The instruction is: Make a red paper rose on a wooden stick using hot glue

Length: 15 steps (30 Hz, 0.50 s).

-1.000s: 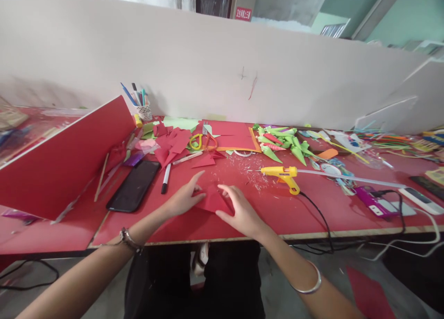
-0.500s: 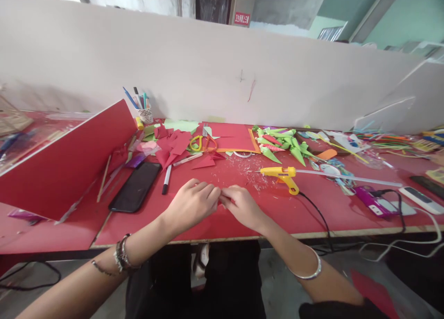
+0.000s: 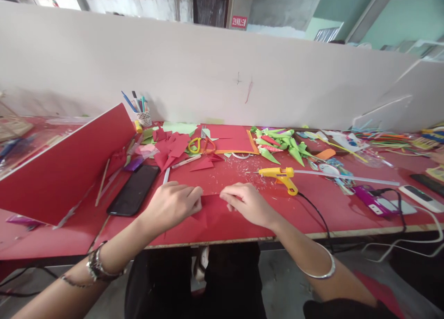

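Observation:
Between my hands, near the table's front edge, a sheet of red paper (image 3: 209, 212) is stretched; its outline blends into the red tabletop. My left hand (image 3: 175, 201) is closed on the paper's left side, fingers curled. My right hand (image 3: 244, 202) pinches the right end between thumb and fingers. Just right of it a yellow hot glue gun (image 3: 279, 173) lies on its side, with a long clear glue stick (image 3: 343, 175) out of its back. A marker (image 3: 166, 175) lies behind my left hand, partly covered by it.
A black phone (image 3: 134, 189) lies left, beside a leaning red board (image 3: 69, 164). Behind are red paper scraps (image 3: 173, 145), scissors (image 3: 194, 145), a pen cup (image 3: 143, 119) and green paper cones (image 3: 277, 141). A power strip (image 3: 376, 202) with cords is at right.
My hands were together and have moved apart, the left one going left, the right one slightly right. Red paper now shows stretched between them. The view has shifted slightly.

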Tool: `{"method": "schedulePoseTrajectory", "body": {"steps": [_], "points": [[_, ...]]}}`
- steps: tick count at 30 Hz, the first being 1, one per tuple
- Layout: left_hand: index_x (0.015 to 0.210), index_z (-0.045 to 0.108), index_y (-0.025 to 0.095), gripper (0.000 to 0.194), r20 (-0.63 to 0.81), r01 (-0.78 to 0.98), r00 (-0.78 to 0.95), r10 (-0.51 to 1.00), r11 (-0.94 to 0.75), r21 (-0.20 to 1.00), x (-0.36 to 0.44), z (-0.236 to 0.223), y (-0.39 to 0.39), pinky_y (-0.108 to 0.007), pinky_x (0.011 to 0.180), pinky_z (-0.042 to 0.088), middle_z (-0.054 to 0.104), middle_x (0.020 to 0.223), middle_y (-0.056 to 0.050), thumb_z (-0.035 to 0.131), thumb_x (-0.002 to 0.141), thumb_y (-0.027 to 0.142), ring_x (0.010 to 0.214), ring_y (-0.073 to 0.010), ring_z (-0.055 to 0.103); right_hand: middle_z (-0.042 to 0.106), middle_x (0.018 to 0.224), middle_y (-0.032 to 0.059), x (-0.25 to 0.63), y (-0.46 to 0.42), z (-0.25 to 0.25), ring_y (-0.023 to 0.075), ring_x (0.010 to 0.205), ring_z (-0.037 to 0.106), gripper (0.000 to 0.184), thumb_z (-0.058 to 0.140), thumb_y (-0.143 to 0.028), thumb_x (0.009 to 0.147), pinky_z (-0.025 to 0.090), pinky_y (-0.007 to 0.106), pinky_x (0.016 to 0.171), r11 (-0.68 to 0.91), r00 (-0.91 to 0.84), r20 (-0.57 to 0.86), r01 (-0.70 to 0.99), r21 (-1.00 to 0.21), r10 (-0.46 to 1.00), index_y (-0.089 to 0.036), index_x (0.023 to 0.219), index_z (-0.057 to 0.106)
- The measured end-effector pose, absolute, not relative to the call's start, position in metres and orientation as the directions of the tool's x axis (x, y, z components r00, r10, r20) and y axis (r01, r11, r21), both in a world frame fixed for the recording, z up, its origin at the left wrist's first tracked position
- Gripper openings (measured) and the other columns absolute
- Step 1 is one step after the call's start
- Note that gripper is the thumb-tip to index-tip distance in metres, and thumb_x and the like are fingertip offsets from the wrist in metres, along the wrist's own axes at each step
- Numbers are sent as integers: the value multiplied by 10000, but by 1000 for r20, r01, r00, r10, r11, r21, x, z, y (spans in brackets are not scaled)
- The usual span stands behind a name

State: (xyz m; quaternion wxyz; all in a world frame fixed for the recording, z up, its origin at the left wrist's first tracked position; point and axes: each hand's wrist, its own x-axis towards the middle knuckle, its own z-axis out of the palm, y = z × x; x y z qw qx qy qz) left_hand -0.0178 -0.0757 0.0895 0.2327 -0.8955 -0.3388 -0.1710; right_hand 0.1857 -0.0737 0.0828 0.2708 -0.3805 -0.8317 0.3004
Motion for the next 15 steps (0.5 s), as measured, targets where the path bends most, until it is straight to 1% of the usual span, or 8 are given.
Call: {"method": "schedulePoseTrajectory", "body": {"steps": [5, 7, 8, 9, 11, 13, 14, 15], "points": [[559, 484, 185, 165, 431, 748, 662, 613, -568, -343, -56, 85, -65, -227, 470, 282, 492, 418, 41, 441, 712, 138, 398, -99, 442, 517, 538, -32, 209, -67, 81, 83, 521, 502, 350, 357, -304, 880, 358, 199, 561, 445, -505, 174, 485, -753, 845, -170, 576, 466], [560, 508, 191, 173, 423, 815, 578, 698, -468, -341, -69, 87, -61, -229, 446, 259, 480, 397, 33, 451, 722, 169, 386, -112, 434, 519, 537, -27, 218, -65, 81, 90, 522, 503, 344, 359, -313, 877, 361, 200, 545, 402, -456, 163, 498, -769, 875, -171, 583, 470], [570, 523, 193, 184, 452, 857, 513, 730, -405, -319, -72, 89, -60, -228, 440, 250, 483, 400, 26, 447, 738, 185, 399, -120, 445, 520, 538, -26, 221, -65, 81, 91, 525, 501, 341, 363, -312, 875, 362, 201, 544, 402, -444, 168, 507, -762, 880, -171, 585, 474], [597, 540, 193, 191, 471, 882, 470, 747, -381, -277, -72, 91, -60, -225, 446, 261, 510, 429, 19, 435, 757, 196, 427, -125, 471, 523, 541, -25, 222, -65, 82, 92, 531, 500, 335, 369, -308, 873, 363, 202, 550, 414, -450, 174, 516, -750, 876, -171, 589, 482], [725, 576, 191, 189, 461, 895, 438, 772, -425, -138, -64, 97, -61, -213, 474, 302, 595, 561, 4, 414, 801, 251, 506, -126, 526, 531, 549, -26, 221, -66, 85, 91, 551, 504, 320, 382, -299, 871, 368, 205, 577, 468, -492, 196, 521, -714, 848, -172, 605, 505], [959, 556, 197, 239, 349, 846, 493, 797, -533, 24, -51, 103, -62, -202, 501, 334, 641, 714, -1, 412, 823, 332, 563, -121, 553, 543, 556, -28, 217, -66, 88, 92, 571, 510, 304, 386, -294, 873, 374, 210, 605, 527, -539, 221, 518, -674, 813, -176, 632, 528], [978, 551, 203, 259, 283, 810, 542, 792, -582, 78, -44, 105, -63, -200, 508, 337, 640, 710, 6, 411, 828, 361, 560, -117, 551, 546, 559, -28, 215, -66, 90, 94, 581, 511, 297, 386, -292, 874, 377, 215, 617, 552, -549, 238, 524, -649, 801, -179, 645, 536], [933, 568, 201, 262, 208, 772, 596, 776, -625, 120, -38, 106, -64, -197, 509, 334, 629, 672, 11, 391, 842, 372, 549, -113, 543, 551, 566, -28, 213, -66, 90, 95, 589, 509, 288, 386, -287, 875, 380, 221, 635, 576, -553, 260, 535, -618, 792, -181, 659, 543]]}}
